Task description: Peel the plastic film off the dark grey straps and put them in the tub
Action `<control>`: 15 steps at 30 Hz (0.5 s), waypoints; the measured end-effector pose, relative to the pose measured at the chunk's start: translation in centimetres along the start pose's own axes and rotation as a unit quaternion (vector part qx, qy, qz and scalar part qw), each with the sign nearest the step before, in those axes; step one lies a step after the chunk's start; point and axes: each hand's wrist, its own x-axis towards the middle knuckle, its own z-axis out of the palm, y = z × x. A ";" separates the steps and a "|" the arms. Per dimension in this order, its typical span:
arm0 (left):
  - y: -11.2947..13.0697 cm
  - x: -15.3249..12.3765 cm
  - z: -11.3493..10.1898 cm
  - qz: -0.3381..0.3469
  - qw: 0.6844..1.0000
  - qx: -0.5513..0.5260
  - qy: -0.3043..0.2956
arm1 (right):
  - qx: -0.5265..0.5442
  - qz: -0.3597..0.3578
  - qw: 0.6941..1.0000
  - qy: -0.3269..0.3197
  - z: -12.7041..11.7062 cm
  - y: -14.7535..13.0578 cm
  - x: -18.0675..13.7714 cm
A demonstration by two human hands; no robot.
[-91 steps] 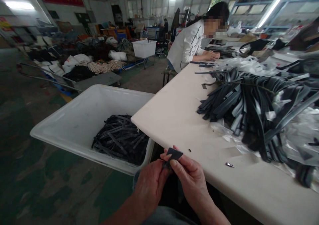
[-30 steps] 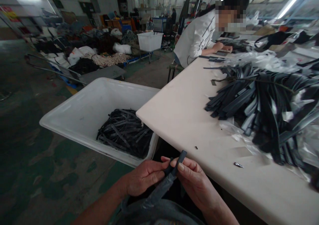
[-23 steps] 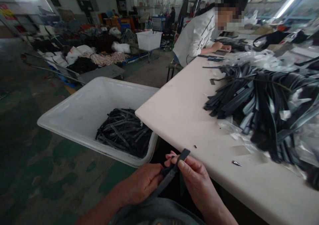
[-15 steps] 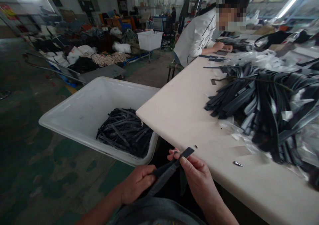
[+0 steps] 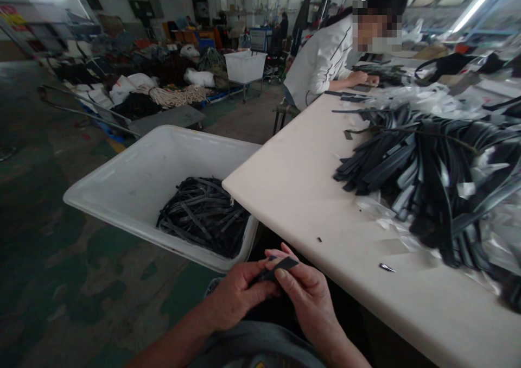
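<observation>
- Head view: I see left hand [image 5: 238, 292] and right hand [image 5: 309, 289] close together, thumbs and fingers pinching a dark strip [image 5: 287, 262].
- Strip is just off the near edge of the pale surface [image 5: 277, 178], end sticking out past right thumb.
- White bin [image 5: 122, 172] left, heap of dark strips [image 5: 203, 216] inside.
- Bundle [image 5: 433, 167] of similar strips on surface, right.
- Shiny metal piece [image 5: 387, 268] near edge.
- Co-worker [image 5: 325, 58] leaning at far end.

Dark grey garment [image 5: 244, 341] – small yellow mark [image 5: 260, 365] – bare forearms [image 5: 187, 324]
</observation>
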 end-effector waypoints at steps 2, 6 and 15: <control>0.0 -0.7 -0.4 -0.013 0.999 0.039 0.004 | 0.016 0.014 1.000 -0.005 0.0 0.0 0.0; -0.7 -1.8 -0.9 -0.055 0.995 0.083 0.007 | 0.056 0.068 0.996 -0.001 -0.2 0.7 -0.4; -3.4 -3.0 -3.4 -0.121 0.991 -0.037 -0.041 | 0.103 0.101 0.984 0.101 -2.5 1.0 1.4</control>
